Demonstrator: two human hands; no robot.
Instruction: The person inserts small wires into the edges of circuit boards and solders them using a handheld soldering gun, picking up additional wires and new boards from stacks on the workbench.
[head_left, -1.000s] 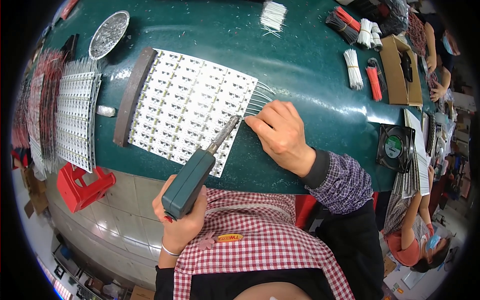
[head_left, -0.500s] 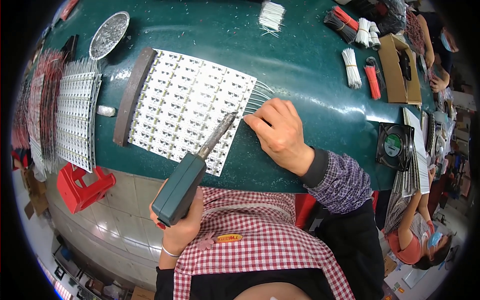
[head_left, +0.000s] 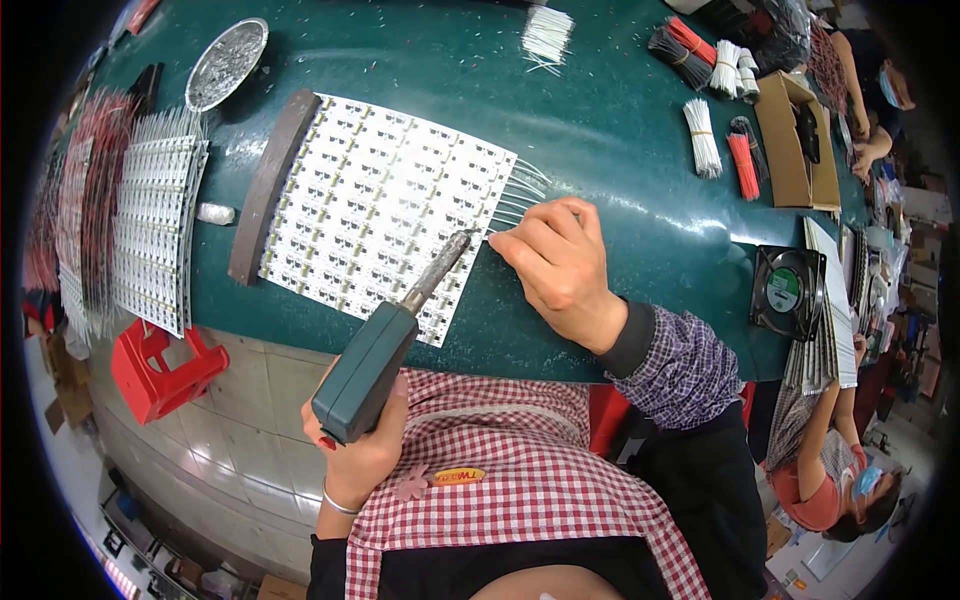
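A white circuit board panel [head_left: 385, 205] with rows of small parts lies on the green table, its left edge along a dark bar [head_left: 275, 190]. Several thin white wires [head_left: 522, 188] stick out from its right edge. My left hand [head_left: 375, 440] is wrapped round a dark green soldering gun [head_left: 365, 370]. The gun's tip points up and right, at the board's right edge. Just right of that tip, my right hand [head_left: 560, 265] is closed in a pinch on a white wire at the edge. Most of that wire is hidden by the fingers.
Stacked panels with wires [head_left: 160, 220] stand at the left, near a metal bowl [head_left: 228, 65] and a solder-coloured lump [head_left: 215, 213]. Wire bundles [head_left: 703, 138], a cardboard box [head_left: 800, 140] and a black fan [head_left: 788, 292] sit at the right. Two people work beyond. A red stool [head_left: 165, 370] stands below.
The soldering gun has shifted slightly, its tip still at the board's right edge. My right hand keeps its pinch with hardly any movement. The view has moved a little.
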